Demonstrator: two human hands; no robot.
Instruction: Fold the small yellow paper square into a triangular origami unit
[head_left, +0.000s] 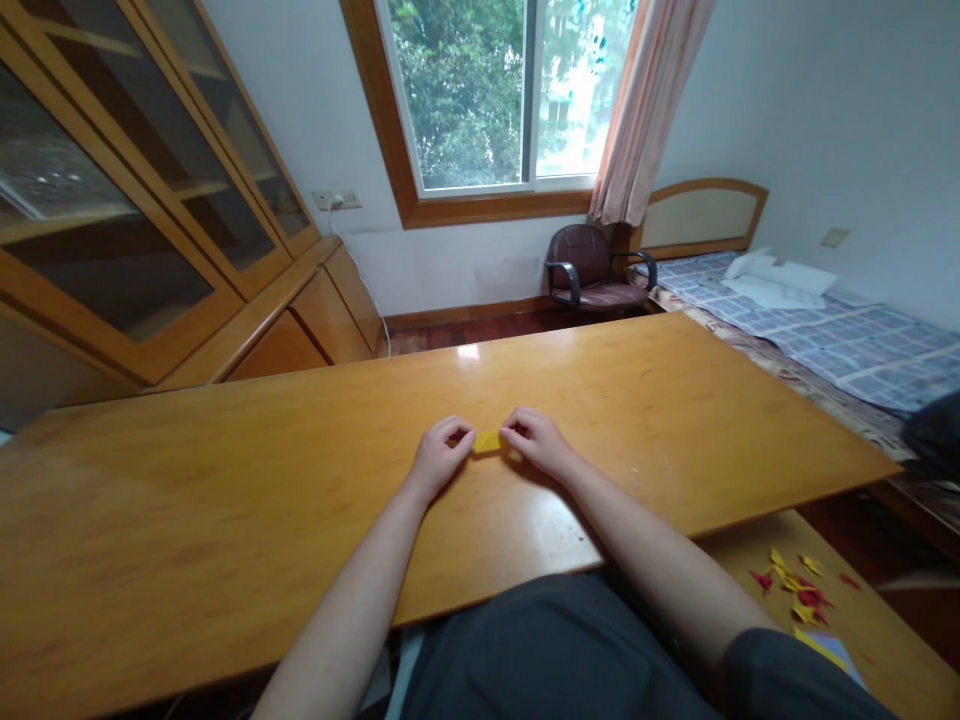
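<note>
One small yellow paper strip [487,441] lies between my two hands, near the middle of the worktop [262,500]. My left hand [448,452] is closed on its left end, thumb against fingertips; my right hand [531,437] pinches the right end likewise. Gripping opposite ends presumably holds the strip straight and leaves its centre exposed. Whether its underside touches the wood, I cannot tell.

The worktop is glossy, yellowish-brown wood grain and reflects window light. To my right, at a lower level, a wooden board [739,548] carries red and yellow folded-paper figures [810,598], grouped within side reach, likely to separate them from the working area.

Room layout: glass-fronted cabinet [154,195] at left; sliding window [480,95] ahead, with a pink curtain [656,110] at its right edge; maroon armchair [589,268] below; bed [840,330] with checked cover at right.
</note>
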